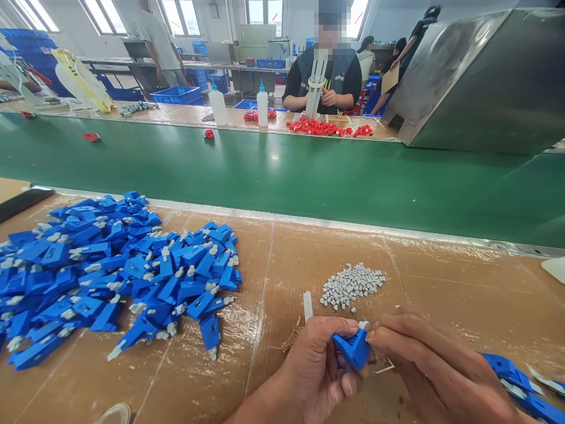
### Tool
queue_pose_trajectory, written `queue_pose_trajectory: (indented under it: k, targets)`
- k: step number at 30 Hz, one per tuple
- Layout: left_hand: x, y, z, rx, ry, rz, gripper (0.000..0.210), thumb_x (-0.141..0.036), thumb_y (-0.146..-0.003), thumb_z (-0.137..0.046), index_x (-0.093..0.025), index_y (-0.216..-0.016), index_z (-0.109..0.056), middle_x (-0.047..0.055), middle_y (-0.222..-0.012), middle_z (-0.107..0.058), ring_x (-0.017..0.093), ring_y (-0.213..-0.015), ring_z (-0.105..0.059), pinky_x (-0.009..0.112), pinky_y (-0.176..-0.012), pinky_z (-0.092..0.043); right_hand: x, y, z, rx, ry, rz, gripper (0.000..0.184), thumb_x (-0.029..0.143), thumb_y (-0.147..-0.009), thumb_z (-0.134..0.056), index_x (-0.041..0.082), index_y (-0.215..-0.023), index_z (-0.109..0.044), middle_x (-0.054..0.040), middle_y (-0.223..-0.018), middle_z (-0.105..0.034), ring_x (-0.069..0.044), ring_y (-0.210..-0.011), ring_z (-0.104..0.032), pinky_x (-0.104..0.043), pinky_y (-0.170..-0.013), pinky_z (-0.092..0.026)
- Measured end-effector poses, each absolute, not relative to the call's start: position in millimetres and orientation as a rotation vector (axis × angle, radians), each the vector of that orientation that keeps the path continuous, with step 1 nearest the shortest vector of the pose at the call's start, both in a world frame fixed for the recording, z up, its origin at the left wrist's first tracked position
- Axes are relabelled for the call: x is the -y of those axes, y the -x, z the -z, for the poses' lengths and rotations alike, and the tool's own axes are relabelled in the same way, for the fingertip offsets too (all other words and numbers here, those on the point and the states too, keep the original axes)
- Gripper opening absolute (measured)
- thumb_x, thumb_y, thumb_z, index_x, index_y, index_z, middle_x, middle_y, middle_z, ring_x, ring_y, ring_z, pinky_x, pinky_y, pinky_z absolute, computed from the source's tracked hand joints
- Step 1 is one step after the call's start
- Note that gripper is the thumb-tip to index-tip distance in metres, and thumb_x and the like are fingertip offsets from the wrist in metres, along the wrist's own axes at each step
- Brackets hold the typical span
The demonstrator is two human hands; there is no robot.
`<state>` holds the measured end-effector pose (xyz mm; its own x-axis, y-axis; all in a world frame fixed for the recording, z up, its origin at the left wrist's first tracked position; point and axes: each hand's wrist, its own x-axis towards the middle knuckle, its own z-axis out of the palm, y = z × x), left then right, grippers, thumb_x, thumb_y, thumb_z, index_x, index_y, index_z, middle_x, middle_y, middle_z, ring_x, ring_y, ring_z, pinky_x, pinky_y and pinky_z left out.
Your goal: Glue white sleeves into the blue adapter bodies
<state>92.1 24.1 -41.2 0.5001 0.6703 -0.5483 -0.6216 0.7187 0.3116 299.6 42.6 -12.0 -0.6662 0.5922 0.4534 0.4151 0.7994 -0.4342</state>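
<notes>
My left hand (pixel 315 359) is closed around a blue plastic part (pixel 353 348), its thumb pressing on the top near a small grey piece (pixel 364 325) at the part's end. My right hand (pixel 435 359) comes in from the right, fingers together, the tips right beside that grey piece; what they pinch, if anything, is hidden. Beyond the hands lies a heap of small grey pieces (pixel 352 285). To the left spreads a large pile of blue parts (pixel 115 265) with grey pieces on their ends.
A green conveyor belt (pixel 265 171) crosses behind the cardboard-covered table (pixel 291 247). More blue parts (pixel 507 371) lie at right. Across the belt, a person (pixel 324 76) works behind red parts (pixel 324 126) and white bottles (pixel 262 106). A metal housing (pixel 481 82) stands over the belt.
</notes>
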Motion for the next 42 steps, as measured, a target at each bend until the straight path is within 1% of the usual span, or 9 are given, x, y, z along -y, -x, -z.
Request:
queue_pose_trajectory:
  k: [5, 11, 14, 17, 19, 26, 34, 37, 42]
  targets:
    - [-25, -91, 38, -0.766, -0.04, -0.726, 0.025, -0.035, -0.078, -0.078, -0.016, -0.069, -0.066, 0.001, -0.058, -0.065, 0.005, -0.038, -0.049, 0.016, -0.034, -0.032, -40, -305, 20, 2.411, 0.648, -0.182, 0.043, 0.004, -0.108, -0.061, 0.022, -0.143, -0.078, -0.008, -0.112, -0.086, -0.027, -0.102, -0.084, -0.037, -0.097, -0.072]
    - [-24, -89, 38, -0.742, -0.162, -0.841, 0.041, -0.047, -0.07, -0.091, -0.017, -0.069, -0.063, -0.003, -0.056, -0.061, 0.004, -0.036, -0.052, 0.014, -0.033, -0.031, -41, -306, 20, 2.352, 0.672, -0.307, 0.054, 0.001, -0.108, -0.053, 0.027, -0.15, -0.074, -0.005, -0.113, -0.089, -0.025, -0.103, -0.086, -0.034, -0.097, -0.072]
    - [-22, -88, 36, -0.6, -0.289, -0.878, 0.048, -0.057, -0.074, -0.093, -0.019, -0.072, -0.062, -0.002, -0.053, -0.061, 0.008, -0.037, -0.055, 0.015, -0.031, -0.033, -27, -305, 15, 2.168, 0.953, -0.376, 0.04, 0.016, -0.109, -0.067, 0.033, -0.145, -0.075, -0.0027, -0.104, -0.088, -0.024, -0.09, -0.086, -0.031, -0.086, -0.073]
    - [-20, -87, 36, -0.536, -0.384, -0.924, 0.049, -0.06, -0.079, -0.092, -0.019, -0.076, -0.064, -0.001, -0.053, -0.063, 0.009, -0.038, -0.056, 0.016, -0.031, -0.036, -14, -294, 11, 1.776, 1.206, -0.859, 0.036, 0.048, -0.109, -0.071, 0.031, -0.14, -0.078, -0.003, -0.086, -0.081, -0.022, -0.067, -0.079, -0.032, -0.066, -0.07]
    - [-19, -88, 35, -0.554, -0.431, -0.951, 0.051, -0.061, -0.08, -0.092, -0.019, -0.077, -0.064, -0.001, -0.054, -0.064, 0.008, -0.038, -0.056, 0.015, -0.031, -0.036, -10, -285, 9, 1.476, 1.242, -1.334, 0.049, 0.065, -0.102, -0.075, 0.027, -0.133, -0.084, -0.0033, -0.079, -0.077, -0.023, -0.066, -0.076, -0.035, -0.069, -0.069]
    - [-15, -95, 35, -0.647, -0.525, -0.948, 0.063, -0.073, -0.071, -0.093, -0.019, -0.072, -0.061, 0.0, -0.055, -0.065, 0.009, -0.036, -0.055, 0.017, -0.031, -0.034, -14, -264, 8, 1.055, 1.045, -1.906, 0.053, 0.066, -0.087, -0.092, 0.024, -0.118, -0.09, 0.0013, -0.065, -0.064, -0.013, -0.048, -0.052, -0.033, -0.063, -0.059]
    - [-14, -92, 29, -0.743, -0.555, -0.958, 0.064, -0.074, -0.07, -0.094, -0.017, -0.072, -0.066, 0.0, -0.055, -0.062, 0.007, -0.039, -0.054, 0.017, -0.039, -0.038, -18, -263, 25, 1.193, 0.952, -1.708, 0.039, 0.062, -0.094, -0.086, 0.023, -0.093, -0.089, -0.003, -0.087, -0.065, -0.013, -0.058, -0.048, -0.026, -0.052, -0.048]
    - [-17, -91, 27, -0.778, -0.589, -0.945, 0.064, -0.075, -0.068, -0.093, -0.017, -0.071, -0.066, -0.001, -0.055, -0.061, 0.007, -0.04, -0.051, 0.018, -0.041, -0.038, -21, -254, 29, 1.335, 0.893, -1.653, 0.046, 0.066, -0.1, -0.077, 0.022, -0.097, -0.089, -0.0043, -0.085, -0.066, -0.016, -0.062, -0.057, -0.03, -0.058, -0.052]
    - [-14, -63, -4, -1.135, -0.975, -0.959, 0.057, -0.075, -0.081, -0.083, -0.019, -0.075, -0.072, 0.001, -0.061, -0.064, 0.014, -0.052, -0.059, 0.023, -0.047, -0.043, -24, -281, 7, 1.416, 1.048, -1.496, 0.067, 0.074, -0.094, -0.08, 0.02, -0.134, -0.085, 0.0024, -0.072, -0.058, -0.012, -0.056, -0.045, -0.024, -0.05, -0.039]
